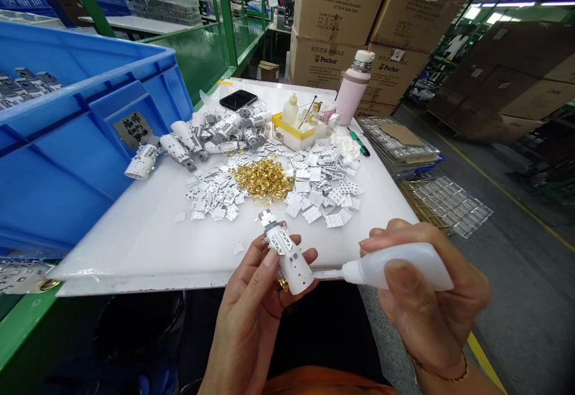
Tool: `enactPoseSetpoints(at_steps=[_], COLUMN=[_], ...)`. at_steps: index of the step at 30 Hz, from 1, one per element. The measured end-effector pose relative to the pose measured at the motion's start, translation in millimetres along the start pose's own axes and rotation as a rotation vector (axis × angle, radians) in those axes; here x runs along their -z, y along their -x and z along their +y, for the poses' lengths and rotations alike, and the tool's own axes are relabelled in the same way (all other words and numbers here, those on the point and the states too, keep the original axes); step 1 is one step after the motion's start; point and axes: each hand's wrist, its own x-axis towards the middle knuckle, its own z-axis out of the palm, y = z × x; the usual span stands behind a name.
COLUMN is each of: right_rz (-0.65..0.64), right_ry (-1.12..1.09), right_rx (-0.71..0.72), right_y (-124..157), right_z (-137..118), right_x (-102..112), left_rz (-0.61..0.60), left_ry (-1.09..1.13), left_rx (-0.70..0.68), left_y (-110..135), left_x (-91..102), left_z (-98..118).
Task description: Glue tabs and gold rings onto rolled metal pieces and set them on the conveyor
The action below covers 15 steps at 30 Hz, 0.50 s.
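My left hand [256, 299] is closed around a white model part [287, 257], a tapered cylinder with grey details and small holes. It is tilted, its wider end towards my right hand. A small gold piece [283, 285] shows by the fingers beneath it. In my right hand [426, 299] lies a translucent white glue bottle [408, 264], held sideways. Its thin nozzle reaches the wide end of the model part; whether it touches cannot be told. Beyond them on the table are a heap of gold rings [265, 178] and piles of small flat white pieces [327, 185].
On the left stands a blue crate [148, 96] with more parts. Several similar cylinders [179, 149] lie beside it. Farther back are a phone [238, 99], a yellow-edged tray [294, 134] with small bottles, a pink flask [353, 93] and a green pen [358, 142]. Cartons [332, 54] rise behind.
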Motion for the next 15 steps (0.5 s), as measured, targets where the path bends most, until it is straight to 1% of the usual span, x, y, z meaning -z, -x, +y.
enactPoseSetpoints(at_steps=[8, 13, 15], right_rz=[-0.027, 0.083, 0.078], right_ry=[0.023, -0.004, 0.018], right_rx=[0.005, -0.013, -0.020], right_y=[2.1, 4.9, 7.3], right_z=[-2.5, -3.6, -5.0], right_x=[-0.6, 2.3, 4.9], left_rz=[0.031, 0.051, 0.058], left_ry=[-0.018, 0.022, 0.048], left_rx=[0.018, 0.030, 0.025], left_y=[-2.7, 0.2, 0.6], left_x=[-4.5, -5.1, -4.3], left_z=[4.3, 5.1, 4.2])
